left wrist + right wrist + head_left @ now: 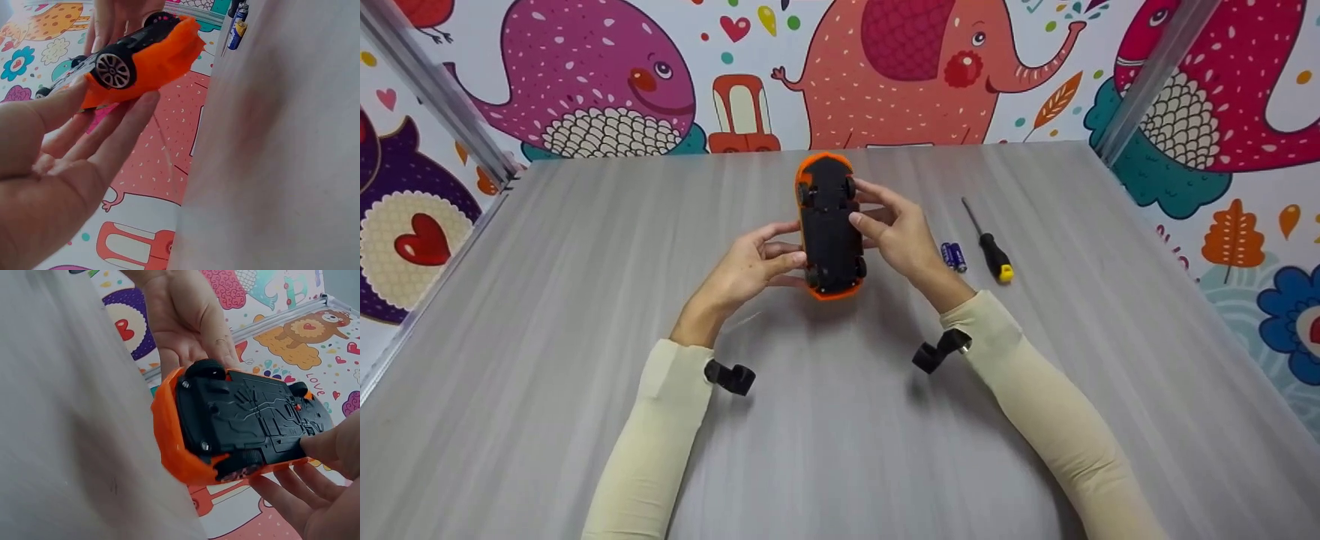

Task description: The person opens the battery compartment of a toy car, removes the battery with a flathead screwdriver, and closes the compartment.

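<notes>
An orange toy car [831,232] is held up above the table with its black underside facing me. My left hand [746,262] grips its left edge, thumb near the lower wheel and fingers beneath the body. On the other edge my right hand [901,229] holds it, with the thumb on the black underside. In the left wrist view, the orange side and a spoked wheel [115,70] of the toy car show. From the right wrist, screws and moulded lines can be seen on the underside [253,416].
Two blue batteries [953,256] lie on the grey table [825,420] to the right of my right hand. Beside them is a screwdriver [990,244] with a black and yellow handle. Walls printed with cartoon animals [915,75] stand around the table.
</notes>
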The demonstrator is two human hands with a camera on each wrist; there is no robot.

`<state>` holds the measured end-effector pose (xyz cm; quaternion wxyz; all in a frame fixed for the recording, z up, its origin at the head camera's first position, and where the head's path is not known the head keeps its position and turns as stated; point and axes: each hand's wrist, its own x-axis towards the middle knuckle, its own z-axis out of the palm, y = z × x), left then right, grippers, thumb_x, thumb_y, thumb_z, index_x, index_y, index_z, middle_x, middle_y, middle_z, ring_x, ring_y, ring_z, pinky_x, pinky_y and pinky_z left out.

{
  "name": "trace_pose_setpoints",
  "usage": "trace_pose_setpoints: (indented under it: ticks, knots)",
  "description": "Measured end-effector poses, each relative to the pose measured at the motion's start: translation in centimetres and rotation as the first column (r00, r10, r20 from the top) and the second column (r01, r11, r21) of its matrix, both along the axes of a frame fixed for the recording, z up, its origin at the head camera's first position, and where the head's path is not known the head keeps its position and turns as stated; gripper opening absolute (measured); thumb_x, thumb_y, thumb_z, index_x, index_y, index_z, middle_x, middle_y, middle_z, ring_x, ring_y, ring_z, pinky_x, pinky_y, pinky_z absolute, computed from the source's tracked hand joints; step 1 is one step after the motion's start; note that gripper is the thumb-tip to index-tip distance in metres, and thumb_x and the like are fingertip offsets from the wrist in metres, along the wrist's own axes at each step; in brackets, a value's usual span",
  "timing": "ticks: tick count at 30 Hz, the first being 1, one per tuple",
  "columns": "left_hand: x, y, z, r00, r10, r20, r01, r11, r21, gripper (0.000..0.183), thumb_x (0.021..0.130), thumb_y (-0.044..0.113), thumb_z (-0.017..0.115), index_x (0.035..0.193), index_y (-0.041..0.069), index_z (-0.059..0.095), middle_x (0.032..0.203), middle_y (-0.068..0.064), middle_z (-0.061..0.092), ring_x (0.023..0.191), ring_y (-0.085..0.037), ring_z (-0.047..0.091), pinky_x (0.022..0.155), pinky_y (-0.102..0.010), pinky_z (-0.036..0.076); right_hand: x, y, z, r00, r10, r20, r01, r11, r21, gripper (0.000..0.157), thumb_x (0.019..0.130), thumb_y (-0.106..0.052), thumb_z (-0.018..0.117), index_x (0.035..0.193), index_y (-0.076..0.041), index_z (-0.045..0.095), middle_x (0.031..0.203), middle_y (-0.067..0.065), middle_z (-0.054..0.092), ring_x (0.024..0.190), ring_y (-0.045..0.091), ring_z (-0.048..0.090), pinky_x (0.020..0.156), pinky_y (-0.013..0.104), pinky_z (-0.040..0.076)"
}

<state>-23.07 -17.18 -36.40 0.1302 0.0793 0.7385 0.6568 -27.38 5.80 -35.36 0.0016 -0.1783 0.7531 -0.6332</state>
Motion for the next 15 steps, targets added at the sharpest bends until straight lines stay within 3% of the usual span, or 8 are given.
trace_pose_setpoints:
  ticks: [9,15]
  knots:
    - [0.1,0.7,0.2,0.999,0.013,-0.044,-0.014,1.000,-0.005,0.052,0.098,0.009,0.061,0.147,0.006,0.042,0.133,-0.021,0.064,0.112,-0.028,0.069,0.092,-0.041,0.059,0.0,0.4,0.5,0.991,0.059,-0.120,-0.061,0.998,-0.010,0.047,0.095,0.001,0.063,0.141,-0.006,0.057,0.131,0.019,0.062,0.108,0.027,0.068,0.085,0.032,0.061]
    - [0.5,1.5,0.4,0.998,-0.026,-0.062,0.026,1.000,-0.010,0.049,0.099,0.009,0.060,0.145,0.006,0.044,0.129,-0.022,0.067,0.110,-0.031,0.071,0.089,-0.042,0.060,-0.1,0.7,0.8,0.978,0.114,-0.173,-0.106,0.993,0.056,0.042,0.096,0.001,0.061,0.138,-0.005,0.061,0.130,0.019,0.063,0.115,0.032,0.067,0.094,0.040,0.058]
